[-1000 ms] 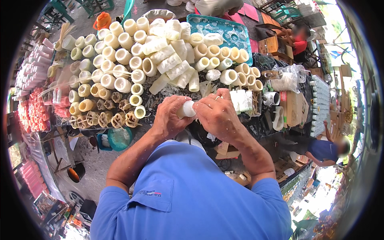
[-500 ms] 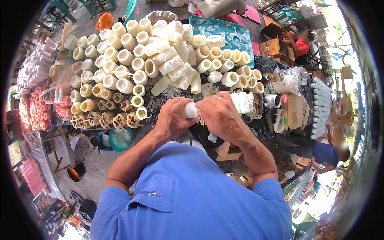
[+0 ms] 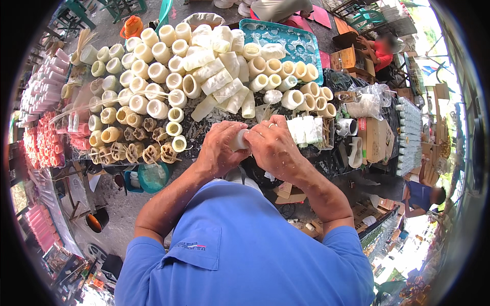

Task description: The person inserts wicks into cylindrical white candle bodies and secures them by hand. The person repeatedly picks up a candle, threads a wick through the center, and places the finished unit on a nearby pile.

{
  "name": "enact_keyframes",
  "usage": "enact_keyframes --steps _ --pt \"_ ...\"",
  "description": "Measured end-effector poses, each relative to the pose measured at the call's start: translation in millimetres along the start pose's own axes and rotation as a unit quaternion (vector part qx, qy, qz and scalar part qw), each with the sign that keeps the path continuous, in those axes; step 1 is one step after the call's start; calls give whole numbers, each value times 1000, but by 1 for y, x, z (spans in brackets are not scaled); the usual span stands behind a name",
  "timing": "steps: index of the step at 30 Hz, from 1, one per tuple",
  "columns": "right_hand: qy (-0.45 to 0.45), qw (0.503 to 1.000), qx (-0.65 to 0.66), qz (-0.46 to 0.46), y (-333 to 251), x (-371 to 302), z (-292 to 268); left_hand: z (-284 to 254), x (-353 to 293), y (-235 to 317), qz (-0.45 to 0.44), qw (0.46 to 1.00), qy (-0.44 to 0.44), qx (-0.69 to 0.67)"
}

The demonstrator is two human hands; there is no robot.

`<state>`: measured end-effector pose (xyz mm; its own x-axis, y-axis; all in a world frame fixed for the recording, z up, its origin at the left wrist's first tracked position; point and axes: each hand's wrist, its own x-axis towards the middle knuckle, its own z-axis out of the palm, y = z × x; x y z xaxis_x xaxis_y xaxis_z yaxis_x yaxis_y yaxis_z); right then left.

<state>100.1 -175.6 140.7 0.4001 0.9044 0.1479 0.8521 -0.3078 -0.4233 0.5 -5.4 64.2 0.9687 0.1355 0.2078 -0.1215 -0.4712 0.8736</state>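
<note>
Between my two hands, over the near edge of the table, is a smooth white wax candle. My left hand is closed around its left side. From the right, my right hand, with a ring on one finger, presses curled fingers against the candle and covers part of it. Whether those fingers also pinch something small is hidden. White flecks dot both hands and forearms. Just beyond my hands lies a pile of rough whitish wax blocks. Right of my right hand stands a row of white pieces.
Many hollow cream wax cups cover the table's left. A teal tray with white residue lies at the back. Cardboard boxes stand right. A teal basin sits below the near edge. Two other people are off to the right.
My right hand has shifted slightly left and up, covering more of the candle, which now shows less of its end. The view has moved slightly.
</note>
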Motion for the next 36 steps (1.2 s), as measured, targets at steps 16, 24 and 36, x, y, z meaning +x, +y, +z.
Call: enact_keyframes --steps 16,24,36 --pt "2 1000 -15 -5 0 1 -2 4 -3 -4 -13 1000 -9 -16" --pt "25 1000 12 -6 3 -1 -7 0 -5 -5 -51 998 -10 -29" --pt "-10 1000 -13 -4 3 4 -7 -6 -4 -7 -59 997 -56 -1"
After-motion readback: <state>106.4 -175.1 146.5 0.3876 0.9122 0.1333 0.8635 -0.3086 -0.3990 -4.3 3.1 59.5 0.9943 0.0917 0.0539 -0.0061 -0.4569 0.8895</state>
